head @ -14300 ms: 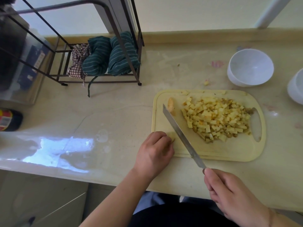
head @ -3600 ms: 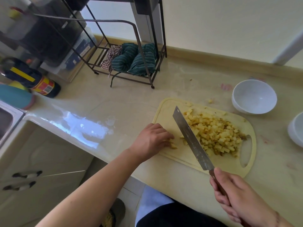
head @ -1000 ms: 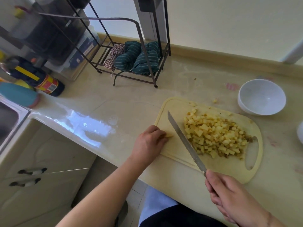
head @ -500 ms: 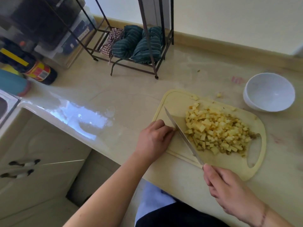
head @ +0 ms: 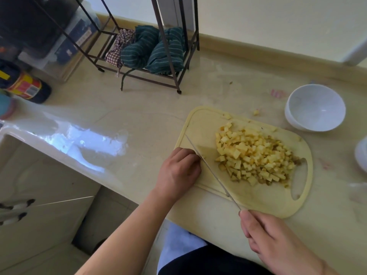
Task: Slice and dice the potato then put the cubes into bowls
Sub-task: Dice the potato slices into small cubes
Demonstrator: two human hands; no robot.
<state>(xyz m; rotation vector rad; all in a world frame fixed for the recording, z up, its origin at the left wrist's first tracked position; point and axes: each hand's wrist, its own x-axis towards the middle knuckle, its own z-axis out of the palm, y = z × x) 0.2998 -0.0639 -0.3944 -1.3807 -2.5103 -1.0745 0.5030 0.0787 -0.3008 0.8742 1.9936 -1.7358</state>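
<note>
Cutting board (head: 200,124): pale yellow, near the tabletop's front edge, handle hole to the right.
Potato cubes (head: 254,155): heaped on the board's middle and right; one stray cube (head: 256,112) on the tabletop behind the board.
Knife (head: 210,167): blade runs diagonally over the board's left part, edge down, just left of the heap.
Right hand (head: 278,243): grip curled round the knife handle at the tabletop's front edge.
Left hand (head: 178,171): grip curled at the board's left edge, knuckles against the blade; what it pins, can't tell.
White bowl (head: 315,108): empty, behind the board's right end.
Second bowl (head: 361,155): cut off at the right edge.
Wire rack (head: 174,76): back left, holds striped cloths (head: 155,50).
</note>
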